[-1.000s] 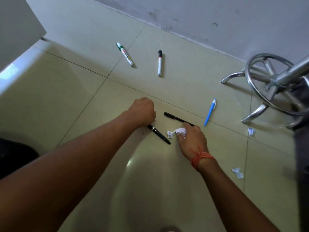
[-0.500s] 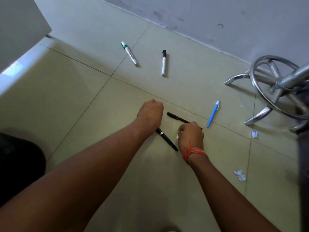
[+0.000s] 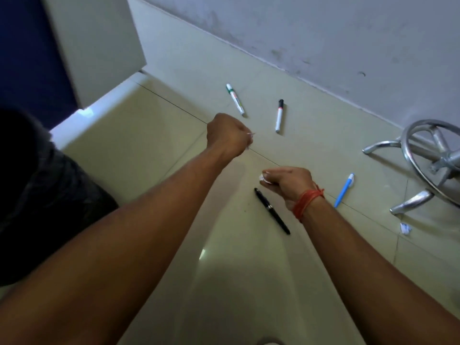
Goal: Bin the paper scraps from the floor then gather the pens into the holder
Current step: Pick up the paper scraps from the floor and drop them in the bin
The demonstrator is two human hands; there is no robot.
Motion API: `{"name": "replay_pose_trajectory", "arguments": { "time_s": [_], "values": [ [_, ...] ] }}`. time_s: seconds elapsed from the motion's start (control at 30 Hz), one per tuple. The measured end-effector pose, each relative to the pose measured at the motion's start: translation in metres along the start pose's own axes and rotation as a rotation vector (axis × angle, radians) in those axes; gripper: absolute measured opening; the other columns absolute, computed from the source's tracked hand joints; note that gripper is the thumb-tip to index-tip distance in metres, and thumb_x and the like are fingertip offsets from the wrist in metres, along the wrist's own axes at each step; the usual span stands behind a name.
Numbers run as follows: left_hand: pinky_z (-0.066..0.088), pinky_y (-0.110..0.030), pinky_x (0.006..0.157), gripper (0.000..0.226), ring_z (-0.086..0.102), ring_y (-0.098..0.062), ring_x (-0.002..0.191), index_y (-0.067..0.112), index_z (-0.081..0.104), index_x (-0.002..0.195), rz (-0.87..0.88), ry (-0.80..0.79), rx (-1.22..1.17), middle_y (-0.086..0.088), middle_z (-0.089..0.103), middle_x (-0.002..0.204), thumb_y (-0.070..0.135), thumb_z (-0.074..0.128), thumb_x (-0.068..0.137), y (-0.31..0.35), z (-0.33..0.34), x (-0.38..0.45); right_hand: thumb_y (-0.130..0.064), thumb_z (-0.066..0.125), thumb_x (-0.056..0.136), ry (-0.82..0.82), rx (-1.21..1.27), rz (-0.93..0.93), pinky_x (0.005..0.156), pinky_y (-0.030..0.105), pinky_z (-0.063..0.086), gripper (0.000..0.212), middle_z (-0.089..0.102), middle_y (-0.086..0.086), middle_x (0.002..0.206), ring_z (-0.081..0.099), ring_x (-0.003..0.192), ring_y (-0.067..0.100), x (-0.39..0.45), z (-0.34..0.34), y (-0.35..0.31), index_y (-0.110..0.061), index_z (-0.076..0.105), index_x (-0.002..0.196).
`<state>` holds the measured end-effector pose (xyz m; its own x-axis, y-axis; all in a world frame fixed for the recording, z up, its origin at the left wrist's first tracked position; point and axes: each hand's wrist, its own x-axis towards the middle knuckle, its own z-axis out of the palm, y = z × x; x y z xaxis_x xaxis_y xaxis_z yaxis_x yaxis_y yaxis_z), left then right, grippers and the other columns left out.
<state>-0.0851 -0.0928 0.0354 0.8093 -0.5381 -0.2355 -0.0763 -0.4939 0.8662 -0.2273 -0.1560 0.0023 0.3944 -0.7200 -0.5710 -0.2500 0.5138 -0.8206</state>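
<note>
My left hand (image 3: 227, 135) is a closed fist above the floor, with small bits of white paper showing at its fingers. My right hand (image 3: 290, 181), with an orange thread at the wrist, is shut on a crumpled white paper scrap (image 3: 263, 178). A black pen (image 3: 271, 210) lies on the tiles just below my right hand. A blue pen (image 3: 344, 190) lies to the right of it. A green-capped marker (image 3: 235, 98) and a black-capped marker (image 3: 279, 115) lie farther off near the wall. One paper scrap (image 3: 405, 228) remains on the floor at the right.
A chrome chair base (image 3: 423, 155) with curved legs stands at the right. A white cabinet panel (image 3: 99, 46) rises at the back left. A dark shape (image 3: 37, 207), likely my knee, fills the left side. The grey wall (image 3: 323, 33) runs along the back.
Both hands have lifted off the floor, the right one carrying the crumpled scrap. The left fist moved up and away from the black pen. A second black pen is now hidden behind my right hand.
</note>
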Motion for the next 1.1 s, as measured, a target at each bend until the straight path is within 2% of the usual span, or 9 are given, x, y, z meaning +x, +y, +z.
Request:
{"name": "replay_pose_trajectory", "arguments": {
  "time_s": [0.1, 0.23, 0.4, 0.53, 0.63, 0.73, 0.87, 1.03, 1.1],
  "values": [
    [0.058, -0.023, 0.065, 0.008, 0.073, -0.011, 0.068, 0.013, 0.082, 0.077, 0.074, 0.145, -0.026, -0.002, 0.077, 0.071, 0.007, 0.078, 0.073, 0.016, -0.049, -0.018, 0.019, 0.061, 0.080, -0.186, 0.030, -0.117, 0.060, 0.021, 0.061, 0.010, 0.065, 0.017, 0.073, 0.065, 0.066, 0.022, -0.024, 0.055, -0.044, 0.010, 0.065, 0.078],
    [0.059, -0.025, 0.079, 0.016, 0.073, -0.011, 0.079, 0.013, 0.083, 0.083, 0.253, 0.438, -0.054, 0.000, 0.079, 0.082, 0.004, 0.073, 0.074, 0.035, -0.134, -0.050, 0.019, 0.060, 0.080, -0.452, -0.029, -0.336, 0.062, 0.022, 0.060, 0.013, 0.070, 0.009, 0.061, 0.070, 0.059, 0.015, -0.070, 0.134, -0.095, 0.007, 0.067, 0.079],
    [0.056, -0.014, 0.067, 0.015, 0.069, 0.002, 0.067, 0.021, 0.082, 0.082, 0.334, 0.776, 0.047, 0.011, 0.075, 0.073, 0.010, 0.075, 0.074, 0.035, -0.261, -0.108, 0.014, 0.070, 0.074, -0.683, -0.209, -0.615, 0.070, 0.031, 0.062, 0.016, 0.065, 0.016, 0.071, 0.068, 0.058, 0.019, -0.141, 0.225, -0.110, 0.010, 0.071, 0.090],
    [0.056, -0.020, 0.068, 0.005, 0.070, -0.003, 0.071, 0.021, 0.080, 0.078, 0.010, 0.714, 0.286, 0.010, 0.074, 0.073, 0.017, 0.079, 0.077, -0.001, -0.329, -0.156, -0.017, 0.077, 0.069, -0.781, -0.697, -1.010, 0.080, 0.032, 0.057, 0.015, 0.071, -0.008, 0.077, 0.069, 0.078, 0.011, -0.181, 0.281, -0.095, -0.021, 0.079, 0.084],
    [0.057, -0.028, 0.078, 0.010, 0.071, -0.013, 0.079, 0.024, 0.080, 0.080, -0.270, 0.469, 0.377, 0.003, 0.075, 0.079, 0.019, 0.086, 0.073, -0.029, -0.346, -0.170, -0.030, 0.076, 0.077, -0.950, -1.143, -1.158, 0.085, 0.024, 0.050, 0.029, 0.069, -0.011, 0.104, 0.062, 0.093, 0.006, -0.201, 0.291, -0.084, -0.028, 0.073, 0.106],
    [0.058, -0.041, 0.087, 0.021, 0.070, -0.019, 0.087, 0.029, 0.076, 0.086, -0.384, 0.293, 0.453, 0.003, 0.074, 0.092, 0.025, 0.088, 0.069, -0.035, -0.342, -0.172, -0.031, 0.078, 0.077, -1.055, -1.176, -1.113, 0.096, 0.029, 0.053, 0.043, 0.070, -0.007, 0.115, 0.065, 0.103, 0.008, -0.205, 0.285, -0.083, -0.026, 0.067, 0.119],
    [0.059, -0.041, 0.087, 0.019, 0.069, -0.023, 0.089, 0.029, 0.075, 0.092, -0.352, 0.348, 0.539, -0.001, 0.074, 0.099, 0.021, 0.083, 0.077, -0.020, -0.332, -0.166, -0.021, 0.082, 0.074, -1.028, -0.816, -0.930, 0.091, 0.035, 0.058, 0.032, 0.074, 0.002, 0.100, 0.071, 0.093, 0.011, -0.189, 0.275, -0.090, -0.019, 0.072, 0.104],
    [0.056, -0.036, 0.092, 0.022, 0.071, -0.021, 0.094, 0.024, 0.075, 0.102, 0.023, 0.597, 0.549, 0.001, 0.076, 0.096, 0.016, 0.074, 0.082, 0.005, -0.288, -0.141, 0.009, 0.073, 0.075, -0.810, -0.285, -0.561, 0.086, 0.045, 0.059, 0.027, 0.067, 0.020, 0.091, 0.067, 0.084, 0.028, -0.152, 0.219, -0.081, 0.003, 0.068, 0.100],
    [0.059, -0.035, 0.087, 0.023, 0.073, -0.017, 0.084, 0.023, 0.076, 0.103, 0.183, 0.543, 0.368, 0.004, 0.077, 0.090, 0.017, 0.073, 0.081, 0.012, -0.241, -0.127, 0.012, 0.071, 0.076, -0.608, -0.234, -0.510, 0.085, 0.045, 0.058, 0.025, 0.066, 0.022, 0.090, 0.065, 0.083, 0.028, -0.130, 0.172, -0.063, 0.004, 0.067, 0.099]
  ]
}}
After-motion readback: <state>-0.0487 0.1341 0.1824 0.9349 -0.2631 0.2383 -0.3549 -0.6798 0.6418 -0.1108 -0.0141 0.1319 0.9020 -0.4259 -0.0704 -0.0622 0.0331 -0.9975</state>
